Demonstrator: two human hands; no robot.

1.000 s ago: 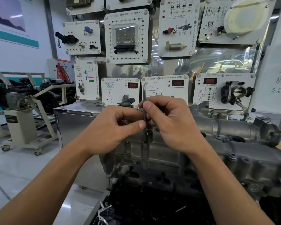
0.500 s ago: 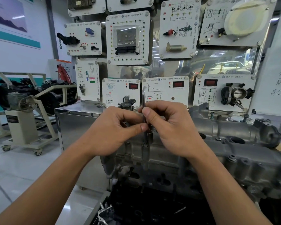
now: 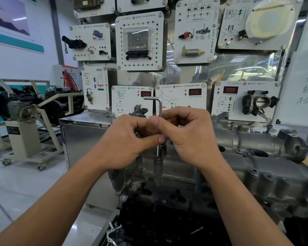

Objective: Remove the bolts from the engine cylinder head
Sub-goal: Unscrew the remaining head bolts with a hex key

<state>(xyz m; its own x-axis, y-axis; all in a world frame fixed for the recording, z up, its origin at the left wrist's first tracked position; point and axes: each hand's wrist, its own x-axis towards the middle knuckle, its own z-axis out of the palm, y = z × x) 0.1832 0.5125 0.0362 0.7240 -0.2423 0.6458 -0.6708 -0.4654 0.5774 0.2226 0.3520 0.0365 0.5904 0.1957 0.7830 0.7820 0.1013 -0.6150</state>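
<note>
- The left hand and the right hand meet at the middle of the view, both closed on one L-shaped hex key.
- Left grip: clenched, with the thumb laid flat against the key's shaft and the fingers curled in behind it.
- Right grip: also clenched on the shaft, a little higher, fingers wrapped round it and the thumb reaching across toward the left knuckles.
- The two thumbs lie one above the other, nearly touching.
- The key stands upright. Its short arm sticks out to the left above the hands, and its long shaft comes out below them and runs down into a raised boss on the cylinder head.
- The cylinder head lies across the lower right, under and beyond the right wrist.
- Two bolts stand upright on its far edge, well apart from the hands.
- The hands hide the middle of the shaft, and the fingertips of both hands are out of sight.
- I cannot tell whether the key's tip sits in a bolt head; the boss hides it.
- The engine below the head is dark and hard to make out.
- Behind are display boards, and a whiteboard is cut off at the right edge.
</note>
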